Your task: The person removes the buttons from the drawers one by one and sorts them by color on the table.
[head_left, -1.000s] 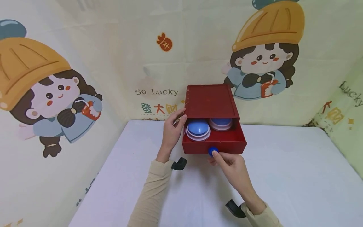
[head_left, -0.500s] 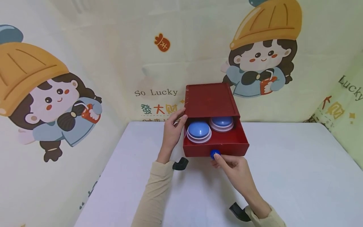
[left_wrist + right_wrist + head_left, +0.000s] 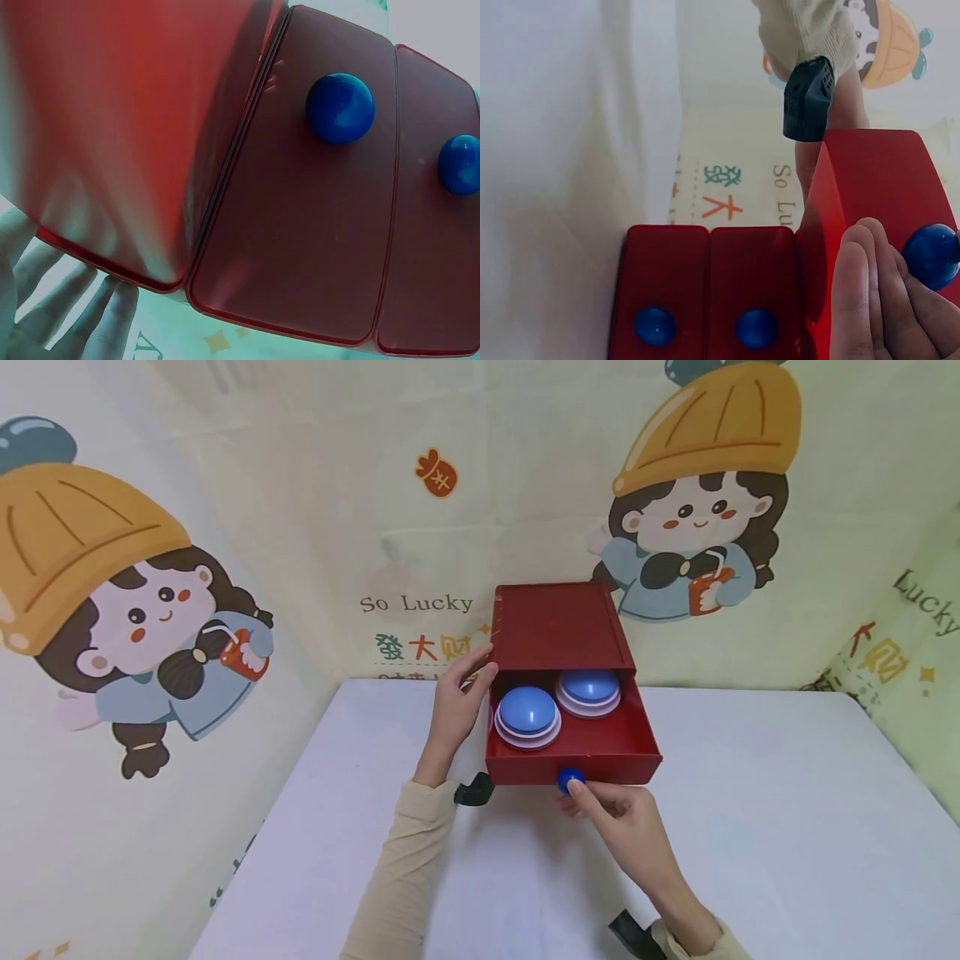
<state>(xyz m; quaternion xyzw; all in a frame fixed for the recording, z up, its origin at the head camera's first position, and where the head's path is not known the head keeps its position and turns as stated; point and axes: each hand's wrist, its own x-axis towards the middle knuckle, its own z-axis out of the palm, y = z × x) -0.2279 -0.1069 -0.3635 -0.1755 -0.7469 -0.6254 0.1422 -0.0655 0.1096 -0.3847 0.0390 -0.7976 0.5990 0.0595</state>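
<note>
On the white table, in front of the printed wall cloth, I have the red drawer chest in my head view, its top drawer standing out toward me. The right hand is clamped on that drawer's blue knob, pinching it with the thumb. The left hand rests at the chest's left side, thumb and fingers extended and apart. Inside the drawer I see two blue-domed, white-rimmed round pieces: the nearer one by the left wall, the farther one behind and to its right. My left wrist view shows two closed drawer fronts, each with its own round knob.
</note>
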